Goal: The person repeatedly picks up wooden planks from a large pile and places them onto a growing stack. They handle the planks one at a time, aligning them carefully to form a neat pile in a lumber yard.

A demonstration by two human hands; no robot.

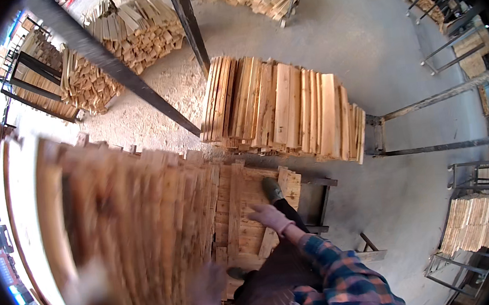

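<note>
Standing on stacked planks (244, 211), your right hand (269, 215) hovers fingers apart for balance; left hand (210, 285) too blurred to tell.

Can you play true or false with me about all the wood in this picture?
1. The pale wooden planks stand stacked on a metal rack. True.
2. The right hand holds a hammer. False: it is open, reaching toward the stacked wooden slats.
3. The sleeve is plaid, blue and orange. True.
4. The grey floor is covered in water. False: it looks dry, with sawdust.
5. The left hand is sharp and clear. False: it is blurred.
</note>
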